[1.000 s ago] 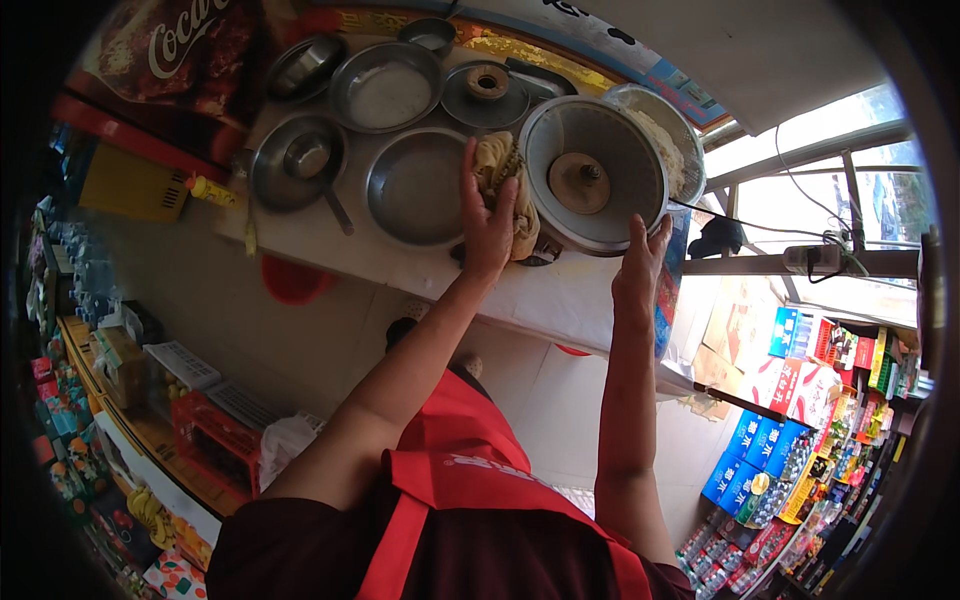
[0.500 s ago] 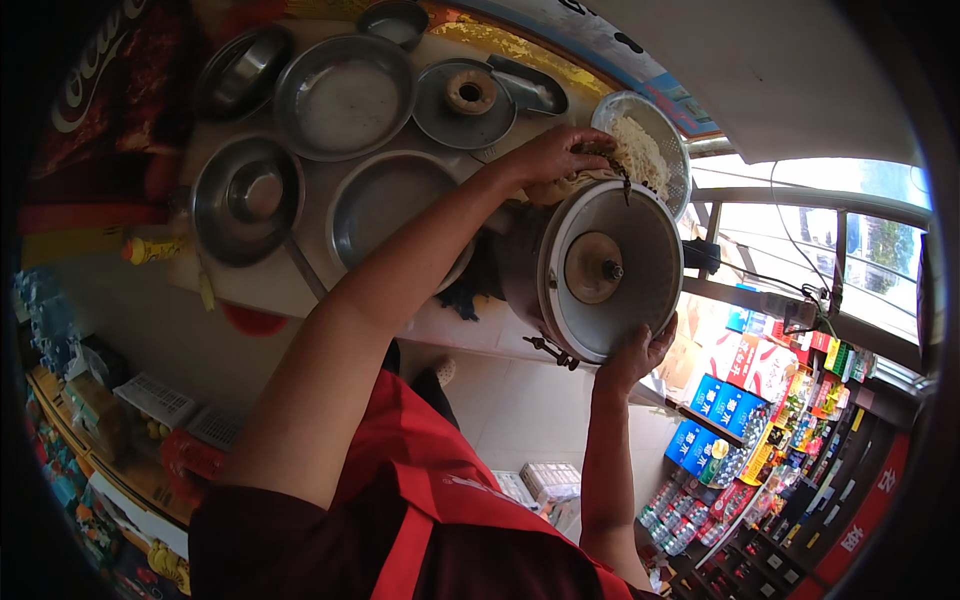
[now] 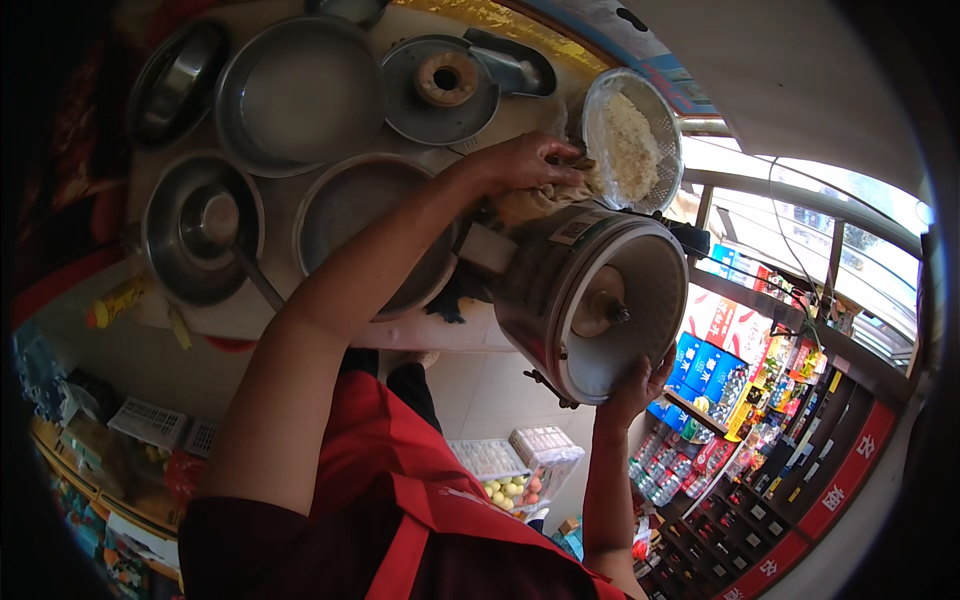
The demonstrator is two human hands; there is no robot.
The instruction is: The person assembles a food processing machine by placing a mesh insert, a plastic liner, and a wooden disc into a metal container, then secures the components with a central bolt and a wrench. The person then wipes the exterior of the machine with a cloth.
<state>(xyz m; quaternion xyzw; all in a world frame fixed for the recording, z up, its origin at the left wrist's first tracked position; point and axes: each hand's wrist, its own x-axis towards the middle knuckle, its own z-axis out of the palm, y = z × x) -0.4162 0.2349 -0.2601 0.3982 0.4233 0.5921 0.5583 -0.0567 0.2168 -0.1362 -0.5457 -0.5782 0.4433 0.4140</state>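
Observation:
A stainless-steel drum machine (image 3: 530, 290), which looks like a grinder, lies tilted at the table's edge. Its round mouth faces down and to the right, showing a pale inner bowl with a central spindle (image 3: 617, 312). My right hand (image 3: 632, 393) grips the lower rim, thumb inside the mouth. Above the drum, my left hand (image 3: 535, 165) has its fingers closed on a crumpled tan cloth (image 3: 540, 203), which rests against the drum's upper side. Just past that hand stands a perforated colander (image 3: 672, 165) holding a whitish, crumbly mass (image 3: 628, 150).
Metal basins (image 3: 225, 125) and a pan with a ladle (image 3: 210, 218) crowd the table's left. A lid-like dish bearing a ring-shaped stone (image 3: 446, 78) and a metal scoop (image 3: 520, 72) lie farther back. Crates of fruit (image 3: 515, 488) stand on the floor; stocked shelves (image 3: 760, 480) rise at right.
The drum's mouth has turned farther right and downward, so more of its side shows. My left hand has drawn back from the rim, and the tan cloth is more visible.

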